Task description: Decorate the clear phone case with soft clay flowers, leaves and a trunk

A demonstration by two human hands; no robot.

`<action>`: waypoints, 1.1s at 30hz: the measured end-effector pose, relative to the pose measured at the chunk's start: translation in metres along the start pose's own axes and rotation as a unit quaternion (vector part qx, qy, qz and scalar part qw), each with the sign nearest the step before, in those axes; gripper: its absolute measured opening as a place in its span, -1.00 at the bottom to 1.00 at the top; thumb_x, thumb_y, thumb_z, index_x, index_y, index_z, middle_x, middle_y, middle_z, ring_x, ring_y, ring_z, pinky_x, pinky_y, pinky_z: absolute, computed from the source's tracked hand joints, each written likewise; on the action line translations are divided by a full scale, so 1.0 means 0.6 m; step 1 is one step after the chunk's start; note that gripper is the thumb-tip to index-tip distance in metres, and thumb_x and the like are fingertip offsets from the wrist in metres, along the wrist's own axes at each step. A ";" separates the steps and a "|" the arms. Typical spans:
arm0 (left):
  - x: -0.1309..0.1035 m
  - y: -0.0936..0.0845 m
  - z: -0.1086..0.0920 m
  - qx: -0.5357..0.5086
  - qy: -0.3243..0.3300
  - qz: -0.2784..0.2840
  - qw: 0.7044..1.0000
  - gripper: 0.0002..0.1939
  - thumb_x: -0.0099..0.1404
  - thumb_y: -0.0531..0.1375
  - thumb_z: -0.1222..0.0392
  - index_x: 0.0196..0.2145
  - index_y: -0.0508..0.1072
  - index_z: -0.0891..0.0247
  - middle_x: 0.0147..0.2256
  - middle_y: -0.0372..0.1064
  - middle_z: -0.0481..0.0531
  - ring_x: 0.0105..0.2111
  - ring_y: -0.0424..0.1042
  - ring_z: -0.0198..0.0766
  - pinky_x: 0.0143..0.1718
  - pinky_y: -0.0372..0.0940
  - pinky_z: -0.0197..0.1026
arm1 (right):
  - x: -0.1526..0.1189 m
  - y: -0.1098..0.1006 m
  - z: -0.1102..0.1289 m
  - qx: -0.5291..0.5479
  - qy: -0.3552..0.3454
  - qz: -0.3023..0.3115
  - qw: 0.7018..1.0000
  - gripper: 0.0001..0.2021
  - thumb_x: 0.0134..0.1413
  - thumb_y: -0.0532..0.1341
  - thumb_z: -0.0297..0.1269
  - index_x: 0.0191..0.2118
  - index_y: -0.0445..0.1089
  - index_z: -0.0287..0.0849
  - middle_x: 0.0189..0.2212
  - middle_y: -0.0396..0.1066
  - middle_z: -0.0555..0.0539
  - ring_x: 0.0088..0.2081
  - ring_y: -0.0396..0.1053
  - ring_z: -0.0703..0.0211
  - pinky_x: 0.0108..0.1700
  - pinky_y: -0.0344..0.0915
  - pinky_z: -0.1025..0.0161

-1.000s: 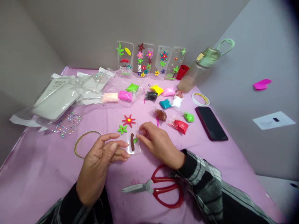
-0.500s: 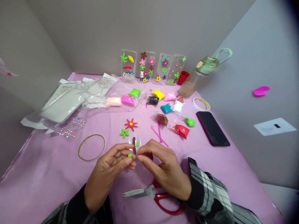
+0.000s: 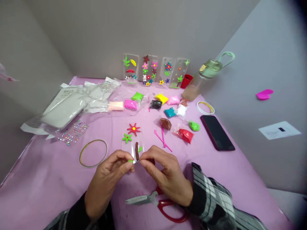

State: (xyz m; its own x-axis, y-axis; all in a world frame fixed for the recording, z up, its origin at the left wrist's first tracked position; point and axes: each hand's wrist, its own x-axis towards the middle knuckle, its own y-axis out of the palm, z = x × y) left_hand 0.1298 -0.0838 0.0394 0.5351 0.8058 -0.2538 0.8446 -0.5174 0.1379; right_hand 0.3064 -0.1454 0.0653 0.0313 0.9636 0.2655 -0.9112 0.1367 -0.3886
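Note:
A clear phone case [image 3: 131, 147] lies flat in the middle, bearing a red clay flower [image 3: 133, 128], a green flower [image 3: 127, 138], a brown clay strip [image 3: 137, 151] and a small green leaf [image 3: 140, 149]. At its lower left, my left hand [image 3: 112, 172] pinches a small piece of green clay [image 3: 130, 161] between thumb and index finger. My right hand [image 3: 166, 174] is closed in a pinch just right of the brown strip's lower end; what its fingertips hold, if anything, is too small to tell. Red-handled scissors [image 3: 153, 198] lie partly under my right hand.
Behind are decorated clear cases [image 3: 150, 71], a bottle [image 3: 201, 76], several clay packets [image 3: 170, 112] and plastic-wrapped cases [image 3: 64, 108]. A phone [image 3: 217, 132] and a tape roll [image 3: 205, 108] lie right. A thin ring [image 3: 80, 153] and a gem sheet [image 3: 74, 132] lie left. Pink tools [image 3: 163, 139] cross near the centre.
The green clay has moved from resting against my left fingers into a pinch at the fingertips, seen edge-on. The hands have drawn slightly apart, and the view has shifted a little.

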 end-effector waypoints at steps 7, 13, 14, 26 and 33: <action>-0.006 -0.001 -0.002 0.034 -0.001 0.008 0.999 -0.54 0.44 0.05 -0.07 -0.56 0.26 0.20 -0.58 0.12 -0.16 -0.52 0.13 -0.33 -0.42 0.10 -0.30 | 0.002 -0.001 0.005 0.003 0.004 0.011 1.000 -0.89 0.27 0.17 -0.47 -0.27 0.44 -0.23 -0.41 0.38 -0.03 -0.37 0.32 0.26 -0.30 0.27 0.31; -0.002 0.003 -0.002 0.026 -0.001 -0.004 1.000 -0.89 0.32 0.23 0.08 -0.31 0.43 0.14 -0.44 0.34 -0.16 -0.37 0.34 -0.33 -0.25 0.24 -0.34 | -0.001 0.004 -0.003 0.014 0.004 0.001 1.000 -0.94 0.23 0.23 -0.45 -0.20 0.45 -0.22 -0.38 0.38 -0.02 -0.38 0.33 0.28 -0.32 0.28 0.33; -0.002 0.004 -0.001 0.011 -0.002 -0.007 1.000 -0.91 0.31 0.24 0.10 -0.28 0.44 0.12 -0.40 0.37 -0.16 -0.34 0.37 -0.33 -0.22 0.26 -0.34 | -0.002 0.005 -0.005 0.018 0.003 -0.002 1.000 -0.93 0.23 0.24 -0.44 -0.19 0.45 -0.22 -0.37 0.39 -0.02 -0.38 0.33 0.28 -0.32 0.28 0.33; -0.005 -0.001 0.002 0.103 0.038 -0.017 0.994 -0.65 0.34 0.17 0.03 -0.56 0.33 0.19 -0.57 0.15 -0.17 -0.53 0.17 -0.35 -0.45 0.13 -0.33 | -0.004 0.007 -0.008 0.028 -0.023 0.046 0.998 -0.86 0.19 0.29 -0.43 -0.12 0.46 -0.27 -0.37 0.39 -0.05 -0.35 0.31 0.26 -0.28 0.30 0.32; -0.009 0.001 0.001 0.129 0.050 -0.005 0.990 -0.69 0.39 0.10 -0.02 -0.46 0.38 0.17 -0.54 0.22 -0.16 -0.48 0.24 -0.31 -0.38 0.16 -0.29 | -0.002 0.006 -0.005 0.026 -0.025 0.051 0.998 -0.93 0.24 0.24 -0.42 -0.23 0.49 -0.27 -0.40 0.41 -0.06 -0.36 0.33 0.25 -0.29 0.29 0.32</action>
State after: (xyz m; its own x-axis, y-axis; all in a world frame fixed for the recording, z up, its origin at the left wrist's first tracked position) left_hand 0.1274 -0.0884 0.0404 0.5374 0.8289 -0.1552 0.8233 -0.5555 -0.1164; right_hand 0.3040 -0.1456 0.0610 -0.0825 0.9590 0.2713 -0.9286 0.0249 -0.3703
